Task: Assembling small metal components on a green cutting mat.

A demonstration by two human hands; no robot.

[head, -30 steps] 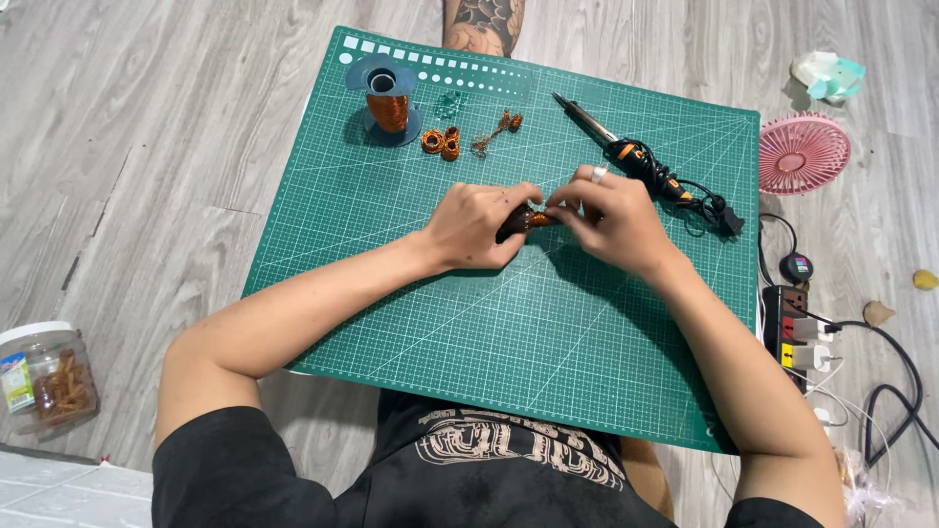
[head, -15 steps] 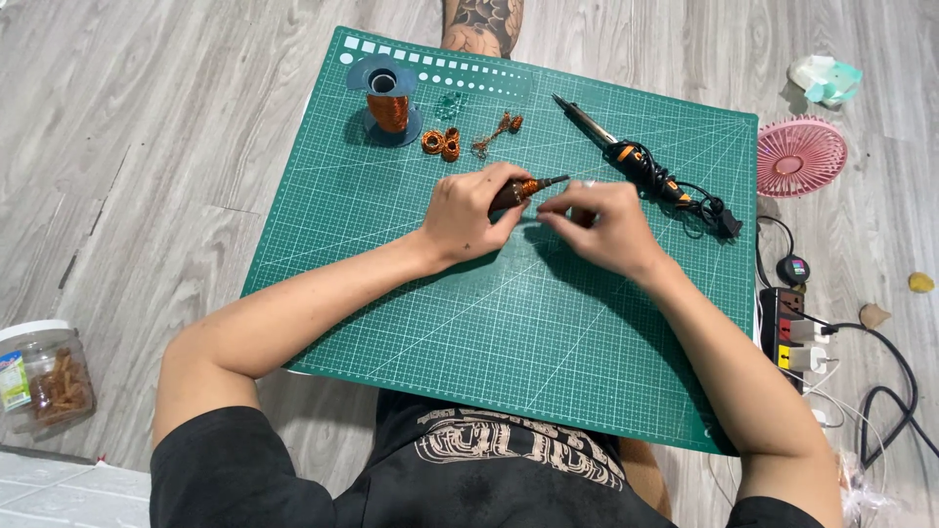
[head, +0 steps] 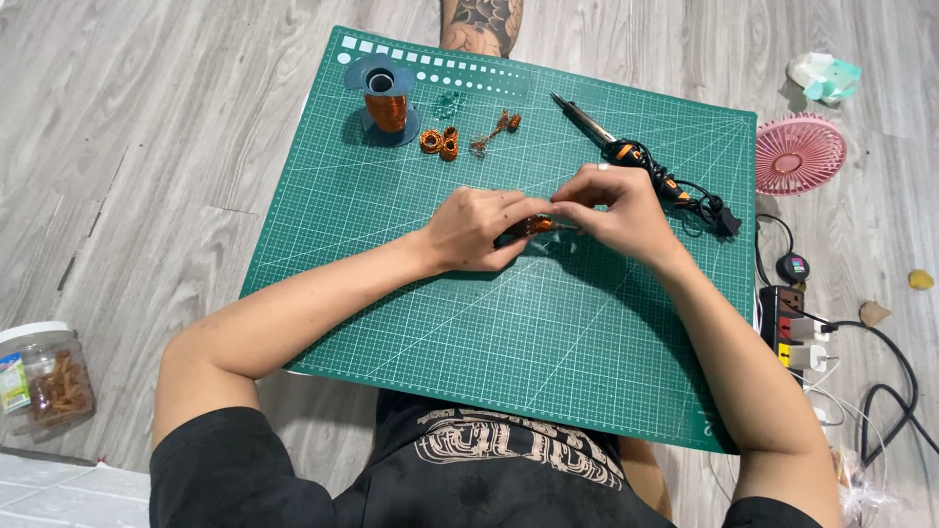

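Note:
Over the middle of the green cutting mat (head: pixel 411 323) my left hand (head: pixel 476 228) and my right hand (head: pixel 616 210) meet fingertip to fingertip. Between them is a small dark tool with an orange grip and copper wire (head: pixel 536 226), pinched from both sides. Farther back on the mat stand a spool of copper wire (head: pixel 384 101), two small copper coils (head: pixel 439 143) and a twisted copper wire piece (head: pixel 494 132). A soldering iron with an orange and black handle (head: pixel 611 144) lies behind my right hand.
A pink round fan (head: pixel 800 153) and a crumpled tissue (head: pixel 825 76) lie on the wooden floor at right. A power strip with plugs and cables (head: pixel 787 332) sits beside the mat's right edge. A clear plastic jar (head: pixel 44 376) stands at left. A tattooed leg (head: pixel 481 24) shows beyond the mat.
My hands drew apart half a second ago, with the tool in the left one. Now they have come together again over the mat's middle.

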